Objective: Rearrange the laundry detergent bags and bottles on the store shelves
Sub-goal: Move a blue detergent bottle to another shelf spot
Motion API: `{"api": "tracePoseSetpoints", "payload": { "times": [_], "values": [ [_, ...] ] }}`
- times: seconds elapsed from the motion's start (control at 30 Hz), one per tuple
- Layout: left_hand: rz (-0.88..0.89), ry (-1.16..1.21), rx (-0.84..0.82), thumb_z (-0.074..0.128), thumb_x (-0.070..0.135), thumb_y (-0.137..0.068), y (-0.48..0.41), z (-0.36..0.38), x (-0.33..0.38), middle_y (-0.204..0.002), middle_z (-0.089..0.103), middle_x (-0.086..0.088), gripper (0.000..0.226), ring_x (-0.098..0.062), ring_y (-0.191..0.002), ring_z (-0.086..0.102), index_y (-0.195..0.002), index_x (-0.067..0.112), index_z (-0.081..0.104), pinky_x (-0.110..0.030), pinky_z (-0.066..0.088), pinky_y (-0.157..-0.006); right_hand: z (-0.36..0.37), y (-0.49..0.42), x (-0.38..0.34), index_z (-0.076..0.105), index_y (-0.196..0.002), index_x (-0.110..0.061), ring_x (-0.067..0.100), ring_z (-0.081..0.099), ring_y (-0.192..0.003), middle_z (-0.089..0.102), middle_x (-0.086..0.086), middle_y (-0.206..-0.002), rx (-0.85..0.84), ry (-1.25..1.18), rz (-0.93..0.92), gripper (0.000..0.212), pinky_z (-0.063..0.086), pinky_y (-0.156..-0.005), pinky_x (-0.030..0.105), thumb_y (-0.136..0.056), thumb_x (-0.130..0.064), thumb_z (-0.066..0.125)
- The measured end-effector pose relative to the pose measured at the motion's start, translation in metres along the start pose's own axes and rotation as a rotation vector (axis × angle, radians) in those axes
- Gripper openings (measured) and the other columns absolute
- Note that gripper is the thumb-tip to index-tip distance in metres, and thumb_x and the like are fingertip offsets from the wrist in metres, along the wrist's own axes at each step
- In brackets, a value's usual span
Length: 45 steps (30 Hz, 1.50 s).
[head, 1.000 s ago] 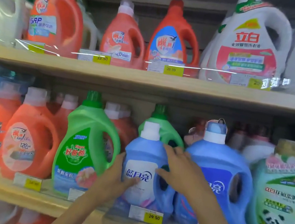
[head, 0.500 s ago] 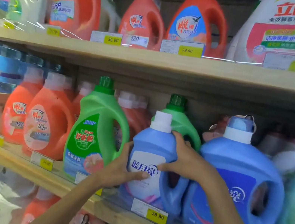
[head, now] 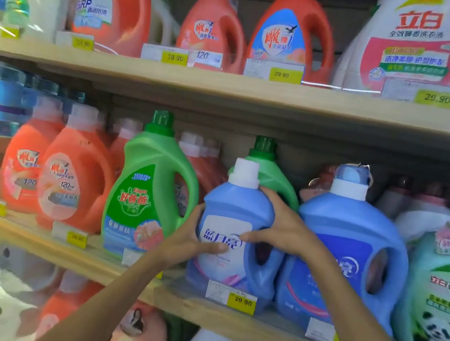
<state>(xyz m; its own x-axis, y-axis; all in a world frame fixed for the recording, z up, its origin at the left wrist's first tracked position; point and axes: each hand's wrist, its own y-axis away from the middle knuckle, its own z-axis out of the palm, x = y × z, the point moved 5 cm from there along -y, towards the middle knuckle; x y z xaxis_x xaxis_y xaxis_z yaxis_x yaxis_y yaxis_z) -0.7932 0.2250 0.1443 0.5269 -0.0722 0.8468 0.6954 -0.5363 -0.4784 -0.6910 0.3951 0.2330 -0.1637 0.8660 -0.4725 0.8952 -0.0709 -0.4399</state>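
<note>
Centre frame, the blue bottle (head: 236, 211) was clasped by left grip (head: 192, 239) and right grip (head: 282, 228); judged heavy, slick, best lifted by handle (head: 272, 272)

rear green bottle (head: 273, 179) half hidden behind small blue bottle (head: 236, 211), panda bottle (head: 444, 299) cut off at right

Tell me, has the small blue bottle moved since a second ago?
No. The small blue bottle still stands directly behind the 29.90 price tag below it; only the camera shifted.
</note>
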Motion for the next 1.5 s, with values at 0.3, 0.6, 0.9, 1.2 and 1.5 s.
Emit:
{"api": "tracePoseSetpoints", "payload": {
  "times": [0.3,0.6,0.9,1.2,1.5],
  "values": [
    [0.083,-0.037,0.079,0.097,0.018,-0.058,0.021,-0.01,0.021,-0.135,0.059,-0.001,0.105,-0.013,-0.123,0.062,-0.14,0.023,0.032,-0.045,0.054,-0.101,-0.006,0.033,-0.032,0.036,-0.148,-0.031,0.008,0.045,-0.129,0.045,-0.015,-0.14,0.157,-0.035,-0.185,0.11,0.039,-0.107,0.028,-0.056,-0.025,0.096],
    [0.218,-0.061,0.124,0.093,0.002,-0.063,0.05,-0.036,0.082,-0.124,0.062,-0.005,0.101,-0.004,-0.108,0.068,-0.142,0.015,0.031,-0.025,0.058,-0.085,-0.03,0.06,-0.084,0.036,-0.149,-0.03,0.01,0.046,-0.13,0.047,-0.012,-0.144,0.24,-0.05,-0.339,0.106,0.04,-0.11,0.036,-0.06,-0.031,0.094],
    [0.16,-0.008,0.116,0.09,0.003,-0.065,0.129,-0.053,0.08,-0.12,0.069,-0.001,0.1,-0.016,-0.107,0.072,-0.145,0.016,0.031,-0.031,0.06,-0.081,0.003,0.099,-0.114,0.039,-0.149,-0.023,-0.021,0.043,-0.119,0.046,-0.021,-0.138,0.152,-0.142,-0.339,0.101,0.033,-0.099,0.002,-0.063,-0.031,0.093],
    [-0.007,0.038,0.093,0.084,0.007,-0.068,0.224,-0.059,0.027,-0.122,0.065,0.009,0.084,-0.003,-0.108,0.068,-0.136,0.023,0.037,-0.02,0.057,-0.078,0.085,0.155,-0.111,0.042,-0.147,-0.021,-0.004,0.05,-0.126,0.053,-0.015,-0.139,0.007,-0.254,-0.179,0.102,0.041,-0.106,0.022,-0.06,-0.033,0.094],
    [-0.227,0.107,0.094,0.089,0.027,-0.06,0.325,-0.048,-0.021,-0.115,0.07,0.004,0.093,-0.015,-0.106,0.072,-0.137,0.026,0.036,-0.029,0.06,-0.076,0.155,0.222,-0.105,0.044,-0.146,-0.028,-0.006,0.048,-0.127,0.052,-0.025,-0.138,-0.143,-0.342,-0.026,0.099,0.042,-0.104,0.021,-0.06,-0.032,0.095]
  ]
}}
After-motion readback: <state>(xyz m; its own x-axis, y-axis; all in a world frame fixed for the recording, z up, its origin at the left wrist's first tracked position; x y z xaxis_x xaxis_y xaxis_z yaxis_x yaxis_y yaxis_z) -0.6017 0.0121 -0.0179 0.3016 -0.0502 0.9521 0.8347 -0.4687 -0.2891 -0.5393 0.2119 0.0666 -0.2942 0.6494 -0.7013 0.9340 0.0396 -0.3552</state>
